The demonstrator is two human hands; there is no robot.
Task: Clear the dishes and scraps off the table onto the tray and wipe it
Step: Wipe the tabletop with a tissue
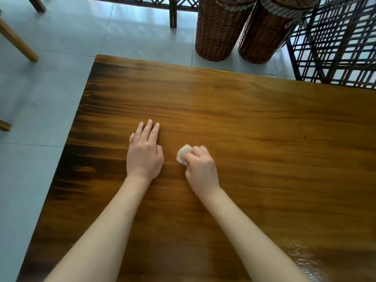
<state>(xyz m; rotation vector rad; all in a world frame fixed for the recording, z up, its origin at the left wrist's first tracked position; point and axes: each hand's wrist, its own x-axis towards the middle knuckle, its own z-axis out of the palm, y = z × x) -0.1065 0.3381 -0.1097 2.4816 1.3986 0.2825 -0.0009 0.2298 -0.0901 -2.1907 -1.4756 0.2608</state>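
Both forearms reach over the brown wooden desk (244, 119). Left hand (144, 153) rests flat, fingers straight. Right hand (200, 169) has its grip clamped on a small white crumpled wipe (183, 154) pressed to the surface. No dishes, scraps or tray visible; wiping appears underway.

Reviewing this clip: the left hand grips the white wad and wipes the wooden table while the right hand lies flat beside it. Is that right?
Not quite: the hands are swapped. In the head view the right hand grips the white wad on the wooden table, while the left hand lies flat beside it.
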